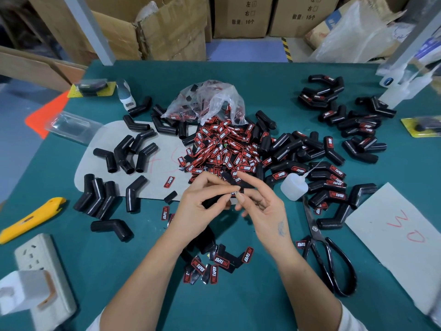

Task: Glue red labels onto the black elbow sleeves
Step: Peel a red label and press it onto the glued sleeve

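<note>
Elbow sleeve (214, 199), black and bent, sits at the centre of my view, clamped in the fingers (224, 187) of the left hand (198, 206); the right hand (262, 206) pinches a red label (235, 192) against its upper end, thumb and forefinger closed on it, the other fingers spread apart. I judge this the seating step: I would square the label along the sleeve, press evenly from middle to edges, and keep glue off the fingertips. Loose labels (222, 149) heap at twelve o'clock, spilling from a clear plastic bag (210, 99). Bare sleeves (124, 151) lie from nine to ten o'clock; labelled sleeves (329, 185) pile at two to three o'clock, with the glue bottle (293, 186) just beside them. Black scissors (327, 254) rest at four o'clock, a yellow utility knife (31, 220) and a power strip (43, 271) at eight. The green counter (250, 302) is cluttered; cardboard boxes (241, 15) stand behind it.
</note>
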A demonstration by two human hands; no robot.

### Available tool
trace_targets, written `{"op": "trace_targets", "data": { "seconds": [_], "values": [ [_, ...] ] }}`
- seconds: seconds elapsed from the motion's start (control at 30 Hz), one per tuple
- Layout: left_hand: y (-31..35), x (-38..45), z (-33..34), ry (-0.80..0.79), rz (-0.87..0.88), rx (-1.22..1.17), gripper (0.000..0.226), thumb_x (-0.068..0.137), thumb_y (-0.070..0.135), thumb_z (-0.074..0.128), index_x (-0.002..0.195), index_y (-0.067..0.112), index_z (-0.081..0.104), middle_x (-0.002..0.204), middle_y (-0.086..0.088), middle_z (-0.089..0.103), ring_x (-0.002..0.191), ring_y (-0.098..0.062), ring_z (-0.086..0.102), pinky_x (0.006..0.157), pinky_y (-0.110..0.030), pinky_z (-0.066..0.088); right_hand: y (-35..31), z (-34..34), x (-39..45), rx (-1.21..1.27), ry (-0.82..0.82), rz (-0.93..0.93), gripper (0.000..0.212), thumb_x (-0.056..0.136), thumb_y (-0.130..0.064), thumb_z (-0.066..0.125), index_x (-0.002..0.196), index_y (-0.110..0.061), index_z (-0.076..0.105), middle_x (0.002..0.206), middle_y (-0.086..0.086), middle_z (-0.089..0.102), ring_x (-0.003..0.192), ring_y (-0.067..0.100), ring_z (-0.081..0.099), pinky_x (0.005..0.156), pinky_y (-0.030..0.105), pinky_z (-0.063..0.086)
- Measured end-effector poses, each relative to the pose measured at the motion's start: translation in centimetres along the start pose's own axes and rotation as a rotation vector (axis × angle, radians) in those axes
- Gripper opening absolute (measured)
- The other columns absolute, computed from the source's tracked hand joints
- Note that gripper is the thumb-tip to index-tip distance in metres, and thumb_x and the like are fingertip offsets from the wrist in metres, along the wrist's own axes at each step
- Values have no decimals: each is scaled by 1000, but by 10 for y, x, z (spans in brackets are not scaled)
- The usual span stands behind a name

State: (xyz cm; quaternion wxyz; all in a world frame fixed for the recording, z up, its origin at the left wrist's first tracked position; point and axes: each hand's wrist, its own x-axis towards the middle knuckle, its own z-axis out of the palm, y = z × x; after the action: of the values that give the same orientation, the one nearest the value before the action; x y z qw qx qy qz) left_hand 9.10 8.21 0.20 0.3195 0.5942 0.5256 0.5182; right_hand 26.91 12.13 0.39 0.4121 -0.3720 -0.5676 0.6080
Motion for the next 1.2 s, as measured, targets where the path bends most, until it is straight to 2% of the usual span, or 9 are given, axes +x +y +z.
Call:
{"op": "trace_targets", "data": {
  "seconds": [0.17, 0.37, 0.57, 0.73, 0.8, 0.9, 1.0, 1.1, 1.2],
  "values": [
    [0, -1, -1, -55, 12, 42, 31, 99, -4, 66, 124, 11, 77, 114, -13, 57, 103, -29, 65, 84, -34, 64, 3, 0, 1, -18, -16, -5, 42, 103, -13, 65, 138, -35, 65, 90, 0, 76, 80, 13, 68, 72, 23, 54],
    [-1, 0, -4, -72, 31, 38, 31, 100, -3, 64, 125, 9, 76, 115, -9, 57, 104, -24, 65, 85, -33, 64, 2, 2, 0, -30, 2, -14, 40, 102, -13, 66, 133, -38, 68, 87, -2, 76, 77, 11, 67, 72, 22, 53],
    [1, 1, -5, -18, 37, 70, 25, 96, 4, 70, 118, 12, 79, 112, -6, 65, 104, -23, 67, 87, -46, 62, -3, 5, -2, 11, 33, -10, 37, 99, -16, 67, 126, -41, 71, 86, 0, 75, 76, 10, 66, 72, 21, 53],
    [2, 1, -6, 41, 57, 88, 21, 93, 5, 76, 112, 13, 82, 110, 0, 72, 104, -20, 71, 96, -31, 54, -6, 5, -3, 18, 38, -11, 38, 99, -15, 67, 125, -42, 71, 82, -2, 75, 76, 10, 67, 72, 20, 52],
    [0, 0, -6, 59, 44, 80, 21, 92, 4, 77, 111, 13, 83, 111, 1, 74, 105, -21, 71, 97, -31, 54, -7, 4, -3, 19, 43, -13, 38, 99, -15, 68, 125, -42, 71, 81, -1, 74, 76, 10, 68, 73, 19, 52],
    [-3, -1, -4, 91, 22, 62, 18, 92, 13, 79, 110, 16, 83, 112, 5, 76, 107, -22, 72, 98, -38, 57, -7, 3, -3, 21, 45, -15, 37, 100, -15, 69, 126, -40, 71, 81, -1, 75, 77, 11, 68, 73, 19, 53],
    [-4, -3, -1, 124, 3, 9, 20, 93, 22, 77, 112, 19, 82, 114, 8, 76, 108, -25, 73, 89, -50, 62, -8, 3, -3, 27, 48, -19, 35, 100, -17, 69, 127, -38, 70, 82, 1, 75, 78, 11, 68, 74, 20, 53],
    [-6, -5, 3, 163, 3, -37, 20, 94, 22, 77, 113, 18, 82, 116, 5, 77, 108, -26, 74, 82, -53, 64, -9, 3, -3, 44, 56, -21, 35, 100, -15, 69, 126, -38, 70, 87, 2, 77, 78, 11, 69, 74, 20, 53],
    [-8, -6, 4, 184, 6, -24, 20, 95, 23, 78, 113, 18, 83, 118, 4, 77, 110, -26, 74, 84, -56, 63, -10, 4, -3, 56, 64, -16, 36, 101, -11, 68, 124, -38, 70, 90, 2, 78, 78, 10, 70, 73, 20, 54]
  ]
}}
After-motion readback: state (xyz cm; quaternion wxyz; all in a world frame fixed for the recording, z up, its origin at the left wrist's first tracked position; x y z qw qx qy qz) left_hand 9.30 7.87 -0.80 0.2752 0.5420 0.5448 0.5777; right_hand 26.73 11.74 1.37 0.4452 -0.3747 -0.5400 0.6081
